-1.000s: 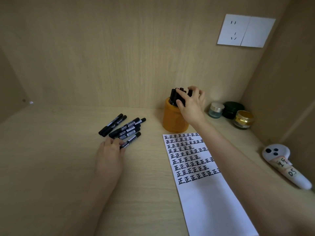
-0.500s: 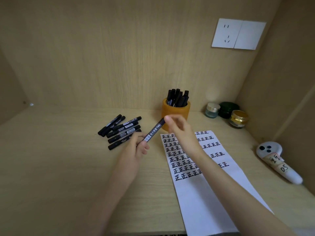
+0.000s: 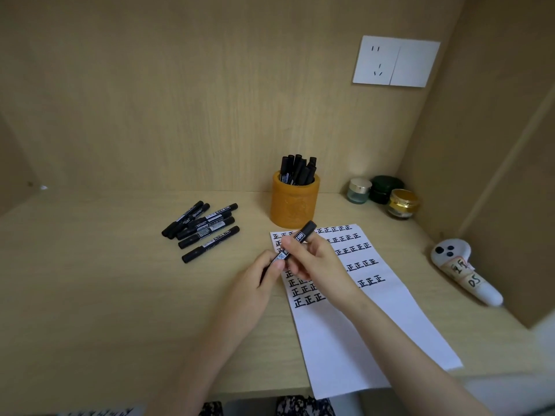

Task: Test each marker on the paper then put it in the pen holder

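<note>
Fingers of my left hand [image 3: 257, 280] pinch the lower end of the black marker [image 3: 303, 234], those of my right hand [image 3: 319, 262] its barrel, over the paper [image 3: 360, 325] near the pen holder [image 3: 294, 205], so I'd pull the cap off straight and gently

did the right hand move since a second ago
Yes. The right hand left the top of the orange pen holder and came toward the person; it now grips a marker over the paper, together with the left hand.
</note>
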Demonstrator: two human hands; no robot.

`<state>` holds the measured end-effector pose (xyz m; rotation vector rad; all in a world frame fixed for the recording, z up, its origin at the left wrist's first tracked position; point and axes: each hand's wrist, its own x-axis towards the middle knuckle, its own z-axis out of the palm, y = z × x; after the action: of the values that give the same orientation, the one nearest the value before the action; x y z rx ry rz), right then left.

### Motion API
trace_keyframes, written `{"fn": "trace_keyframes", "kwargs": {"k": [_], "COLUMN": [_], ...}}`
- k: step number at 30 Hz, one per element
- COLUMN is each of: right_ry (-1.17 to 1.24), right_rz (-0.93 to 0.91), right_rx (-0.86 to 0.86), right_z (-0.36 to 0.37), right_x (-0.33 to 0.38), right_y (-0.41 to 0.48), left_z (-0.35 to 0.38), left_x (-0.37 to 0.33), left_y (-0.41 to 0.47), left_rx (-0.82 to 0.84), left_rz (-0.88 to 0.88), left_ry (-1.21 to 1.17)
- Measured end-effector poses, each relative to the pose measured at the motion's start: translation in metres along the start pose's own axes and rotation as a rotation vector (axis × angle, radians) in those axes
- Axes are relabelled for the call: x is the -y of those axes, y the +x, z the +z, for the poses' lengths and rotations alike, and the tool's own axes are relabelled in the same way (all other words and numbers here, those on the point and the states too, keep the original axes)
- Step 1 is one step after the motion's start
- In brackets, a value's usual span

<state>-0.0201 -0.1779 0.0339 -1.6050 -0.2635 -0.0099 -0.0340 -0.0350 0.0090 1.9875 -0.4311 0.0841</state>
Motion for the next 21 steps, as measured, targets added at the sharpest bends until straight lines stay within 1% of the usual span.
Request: {"fn": "trace_keyframes", "kwargs": {"k": [3, 10, 16, 21], "right_ry": [-0.003, 0.005, -0.05, -0.022], "right_rz": [0.0, 0.016, -0.004, -0.021], "right_rx": [-0.016, 0.004, 0.008, 0.022], "right_z": [-0.004, -0.012, -0.017, -0.02], "right_x": [-0.001, -0.004, -0.007, -0.005], "right_y": [-0.006, -0.02, -0.025, -0.029], "left_z": [0.004, 0.013, 0.017, 0.014], "left_x": [-0.001, -0.005, -0.006, -0.009], "left_y": [-0.001, -0.003, -0.005, -0.006], "left_rx": [0.015, 0.076, 0.146, 0.199], "left_rz": [0.006, -0.054, -0.099, -0.123], "left_ry": [-0.063, -0.207, -0.321, -0.412]}}
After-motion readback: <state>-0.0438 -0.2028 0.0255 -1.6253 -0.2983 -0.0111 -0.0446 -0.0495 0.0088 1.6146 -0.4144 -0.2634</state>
